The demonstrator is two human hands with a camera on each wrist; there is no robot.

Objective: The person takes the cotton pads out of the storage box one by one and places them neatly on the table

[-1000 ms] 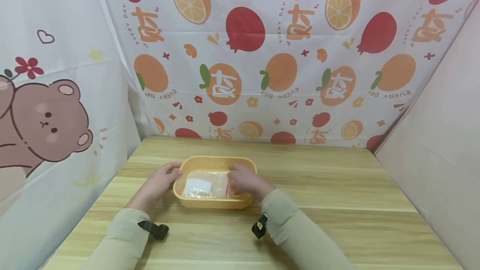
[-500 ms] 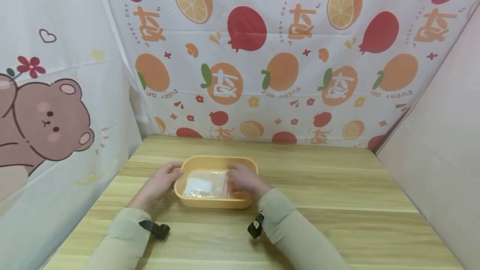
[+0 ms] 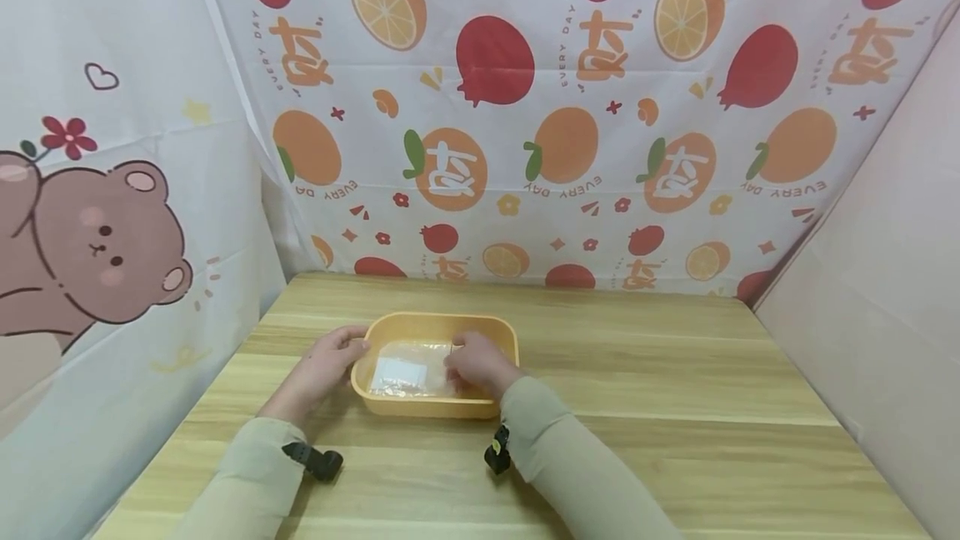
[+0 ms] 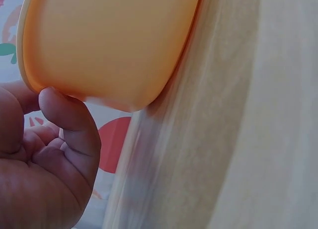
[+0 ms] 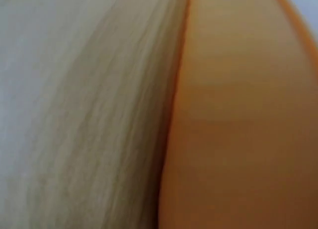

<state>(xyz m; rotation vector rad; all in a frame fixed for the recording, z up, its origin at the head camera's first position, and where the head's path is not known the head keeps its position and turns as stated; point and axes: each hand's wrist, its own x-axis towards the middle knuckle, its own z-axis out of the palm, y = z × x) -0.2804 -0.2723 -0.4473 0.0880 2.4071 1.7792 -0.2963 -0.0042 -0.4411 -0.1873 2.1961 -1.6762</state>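
A yellow plastic bin (image 3: 429, 408) stands on the table with a clear zip bag (image 3: 431, 357) lying inside it. Something flat and white (image 3: 400, 374) shows in the left part of the bag. My left hand (image 3: 324, 363) grips the bin's left end; in the left wrist view its thumb (image 4: 69, 110) presses at the rim and its fingers are curled. My right hand (image 3: 480, 363) reaches into the bin from the right, fingers bent and pinching the bag's right edge. Those fingertips are partly hidden in the head view, and the right wrist view shows only the bin's outer wall (image 5: 243, 139).
The bin sits toward the left of a wooden table (image 3: 660, 407). Behind it hangs a fruit-printed cloth (image 3: 525, 215). A cloth with a bear print (image 3: 112, 240) closes off the left side, and a plain pale cloth (image 3: 870, 307) the right.
The right hand has moved a little left over the bag's right end, and the red line there is now covered. The left hand keeps its grip on the bin, which stays in place.
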